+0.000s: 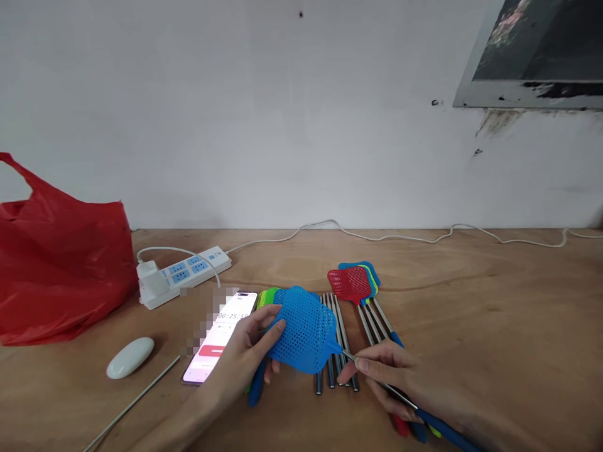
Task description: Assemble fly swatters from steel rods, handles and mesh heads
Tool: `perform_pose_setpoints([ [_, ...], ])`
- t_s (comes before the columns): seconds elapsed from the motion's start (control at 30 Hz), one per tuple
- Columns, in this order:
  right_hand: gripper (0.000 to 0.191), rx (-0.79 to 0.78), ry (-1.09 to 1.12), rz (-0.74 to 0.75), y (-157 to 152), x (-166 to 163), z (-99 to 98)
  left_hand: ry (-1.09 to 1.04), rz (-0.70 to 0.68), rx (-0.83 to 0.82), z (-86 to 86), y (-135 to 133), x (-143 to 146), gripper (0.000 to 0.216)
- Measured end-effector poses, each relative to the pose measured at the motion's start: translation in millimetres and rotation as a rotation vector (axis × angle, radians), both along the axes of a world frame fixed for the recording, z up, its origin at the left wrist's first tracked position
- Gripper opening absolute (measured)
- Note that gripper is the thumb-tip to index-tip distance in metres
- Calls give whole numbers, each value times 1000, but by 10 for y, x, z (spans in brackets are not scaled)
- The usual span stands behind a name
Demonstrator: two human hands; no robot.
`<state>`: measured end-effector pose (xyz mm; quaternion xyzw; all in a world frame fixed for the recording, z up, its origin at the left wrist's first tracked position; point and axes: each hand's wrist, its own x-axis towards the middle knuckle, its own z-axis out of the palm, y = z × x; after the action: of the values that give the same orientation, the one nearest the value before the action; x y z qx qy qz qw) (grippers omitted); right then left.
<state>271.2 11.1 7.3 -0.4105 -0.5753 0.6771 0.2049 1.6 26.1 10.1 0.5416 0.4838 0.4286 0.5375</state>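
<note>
A fly swatter with a blue mesh head (304,329) is held up between my two hands. My left hand (257,342) pinches the left edge of the mesh, thumb on top. My right hand (389,376) is closed round its thin metal rod, with the blue handle running off below the wrist. Beneath the mesh lie several bare metal rods (342,323), partly hidden. Green and blue swatter heads (267,296) show behind my left hand, and a blue handle (255,384) sticks out under it. To the right, several swatters with a red head (349,284) on top lie stacked.
A lit phone (221,339) showing a timer lies left of my left hand. Farther left are a white power strip (188,273) with a plug, a white mouse (130,358) and a red plastic bag (66,263). A white cable (386,237) runs along the wall.
</note>
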Motion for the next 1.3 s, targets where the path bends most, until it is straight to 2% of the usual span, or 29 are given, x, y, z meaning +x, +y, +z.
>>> perform_pose_setpoints([
  [0.23,65,14,4,91,47,49,-53,-55,-5,-79,-76,20,-1,70],
  [0.37,65,22,-1,96,44,63,-38,2,-24,-33,-98,18,4,73],
  [0.53,62,23,-30,100,22,65,-47,94,-44,22,-41,8,6,78],
  [0.7,62,40,-63,138,8,69,-26,105,-62,30,-43,-18,18,77],
  [0.93,67,57,-55,132,-15,63,-53,83,-82,58,-113,-42,56,77],
  [1.3,64,41,-68,101,-23,18,-3,48,-103,55,-74,-70,78,84],
])
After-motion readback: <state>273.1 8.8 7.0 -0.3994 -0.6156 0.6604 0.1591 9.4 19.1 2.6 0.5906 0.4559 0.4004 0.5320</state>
